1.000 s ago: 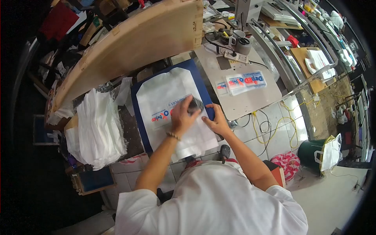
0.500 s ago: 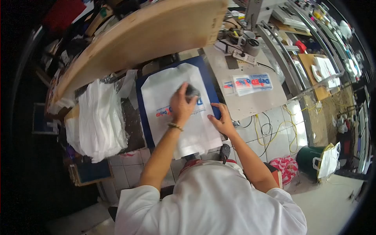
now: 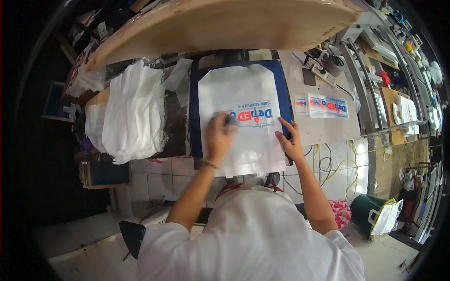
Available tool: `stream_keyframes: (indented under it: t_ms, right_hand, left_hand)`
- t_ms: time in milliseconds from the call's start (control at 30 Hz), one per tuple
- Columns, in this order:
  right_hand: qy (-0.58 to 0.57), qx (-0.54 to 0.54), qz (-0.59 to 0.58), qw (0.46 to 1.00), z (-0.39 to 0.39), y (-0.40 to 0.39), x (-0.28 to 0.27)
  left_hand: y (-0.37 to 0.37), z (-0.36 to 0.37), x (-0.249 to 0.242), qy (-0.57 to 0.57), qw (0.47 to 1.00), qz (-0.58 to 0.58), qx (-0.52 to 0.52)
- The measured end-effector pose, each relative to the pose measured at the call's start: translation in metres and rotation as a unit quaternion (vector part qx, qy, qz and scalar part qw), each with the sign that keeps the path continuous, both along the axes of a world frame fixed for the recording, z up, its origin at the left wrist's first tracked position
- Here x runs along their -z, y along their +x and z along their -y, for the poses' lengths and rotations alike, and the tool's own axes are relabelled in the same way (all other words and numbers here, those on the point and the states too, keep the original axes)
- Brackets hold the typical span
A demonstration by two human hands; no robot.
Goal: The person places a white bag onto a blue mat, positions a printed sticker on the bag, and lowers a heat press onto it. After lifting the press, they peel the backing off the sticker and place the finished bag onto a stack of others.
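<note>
A white bag sheet point(image 3: 239, 89) with blue and red print lies flat on a dark blue board point(image 3: 281, 79). My left hand point(image 3: 219, 138), blurred by motion, is over the left part of the print, its fingers round a dark rounded pad point(image 3: 229, 120). At the sheet's right edge rests my right hand point(image 3: 290, 139), thumb and fingers apart, with nothing held.
White bags point(image 3: 133, 112) are stacked at the left. A pale board point(image 3: 323, 129) on the right bears printed sheets point(image 3: 328, 107) and a power strip point(image 3: 324, 76). A large tan panel point(image 3: 211, 28) spans the far side. A green bin point(image 3: 365, 210) stands at the lower right.
The view has shifted and turned. My left hand has moved with the pad toward the left side of the print, uncovering more of it. My right hand stays at the sheet's right edge.
</note>
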State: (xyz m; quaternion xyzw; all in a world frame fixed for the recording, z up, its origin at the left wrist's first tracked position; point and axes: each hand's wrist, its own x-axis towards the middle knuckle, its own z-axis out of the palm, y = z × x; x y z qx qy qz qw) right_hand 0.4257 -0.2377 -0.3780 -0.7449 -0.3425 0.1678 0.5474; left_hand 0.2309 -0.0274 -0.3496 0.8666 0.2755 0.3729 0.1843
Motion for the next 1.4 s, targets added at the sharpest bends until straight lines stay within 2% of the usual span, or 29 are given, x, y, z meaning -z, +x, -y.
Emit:
stream_keyframes:
  t_ms: [33,67,133,200,233,267,300,333,400,433,500,533,600,667,700,733,800,833,867,900,933,1000,1133,1200,1400]
  right_hand:
    - [0.018,-0.002,-0.023,1.0,-0.001,0.001,0.004]
    - [0.017,-0.004,-0.022,1.0,-0.002,0.0,0.001]
    - [0.015,0.004,-0.058,0.998,-0.003,-0.003,-0.008]
    - [0.019,0.002,-0.045,0.999,-0.002,0.0,-0.002]
    - [0.014,0.005,-0.059,0.998,-0.003,0.0,-0.005]
    - [0.008,0.008,-0.074,0.997,-0.003,0.0,-0.005]
    - [-0.008,0.013,-0.054,0.998,-0.003,0.0,-0.005]
    - [-0.008,0.009,-0.053,0.999,-0.003,0.001,-0.006]
    - [-0.012,0.016,-0.045,0.999,-0.004,-0.001,-0.006]
    - [-0.003,0.019,-0.069,0.997,-0.006,-0.004,-0.008]
    - [-0.017,0.02,-0.055,0.998,-0.006,-0.005,-0.012]
    - [-0.029,0.019,-0.041,0.999,-0.005,-0.004,-0.014]
    - [-0.032,0.027,0.001,0.999,-0.003,0.0,0.002]
    - [-0.032,0.021,0.03,0.999,0.0,0.003,0.007]
    - [-0.05,0.019,0.054,0.997,0.001,0.004,0.002]
    - [-0.066,0.015,0.079,0.995,0.0,0.006,-0.003]
    - [-0.08,0.034,0.12,0.989,-0.006,0.014,-0.008]
    - [-0.085,0.043,0.16,0.983,-0.012,0.021,-0.01]
    - [-0.087,0.046,0.161,0.982,-0.022,0.029,-0.012]
    - [-0.064,0.044,0.17,0.982,-0.032,0.037,-0.014]
    - [-0.04,0.041,0.178,0.982,-0.043,0.045,-0.015]
    - [-0.016,0.036,0.19,0.981,-0.064,0.059,-0.011]
    - [0.008,0.016,0.223,0.975,-0.085,0.073,0.015]
    - [-0.007,0.02,0.206,0.978,-0.082,0.072,0.015]
    - [-0.017,0.015,0.163,0.986,-0.081,0.068,0.007]
  left_hand:
    - [-0.032,-0.026,-0.013,-0.014,0.998,-0.024,-0.059]
    - [-0.055,-0.055,-0.003,0.019,0.997,0.02,-0.073]
    - [-0.065,-0.075,-0.022,-0.003,0.999,-0.007,-0.044]
    - [-0.065,-0.095,-0.05,-0.242,0.97,0.002,-0.003]
    - [-0.068,-0.128,-0.033,-0.221,0.972,0.055,-0.059]
    - [-0.067,-0.139,-0.046,-0.199,0.968,0.106,-0.114]
    - [-0.077,-0.147,-0.06,-0.408,0.893,0.068,-0.176]
    - [-0.084,-0.167,-0.044,-0.407,0.893,0.07,-0.179]
    - [-0.099,-0.221,0.002,-0.309,0.9,-0.18,-0.248]
    - [-0.1,-0.226,0.002,-0.31,0.9,-0.182,-0.247]
    - [-0.097,-0.231,0.006,-0.206,0.863,-0.429,-0.168]
    - [-0.102,-0.239,0.024,-0.208,0.864,-0.43,-0.16]
    - [-0.111,-0.255,0.076,-0.022,0.878,-0.427,-0.215]
    - [-0.1,-0.238,0.055,0.065,0.862,-0.439,-0.245]
    - [-0.087,-0.217,0.02,0.055,0.871,-0.419,-0.25]
    - [-0.079,-0.208,0.012,0.071,0.919,-0.305,-0.241]
    - [-0.054,-0.186,0.004,0.11,0.974,-0.147,-0.13]
    - [-0.034,-0.164,-0.003,0.076,0.992,-0.084,-0.052]
    - [-0.008,-0.133,-0.012,0.042,0.999,-0.021,0.025]
    - [0.017,-0.102,-0.022,0.042,0.994,-0.007,0.099]
    - [0.042,-0.074,-0.011,-0.029,0.99,0.019,0.139]
    - [0.085,-0.038,-0.006,-0.054,0.969,-0.006,0.241]
    - [0.138,-0.016,-0.005,0.007,0.971,-0.001,0.239]
    - [0.149,-0.014,-0.005,0.045,0.978,-0.048,0.196]
    - [0.155,-0.027,-0.01,0.033,0.963,-0.085,0.252]
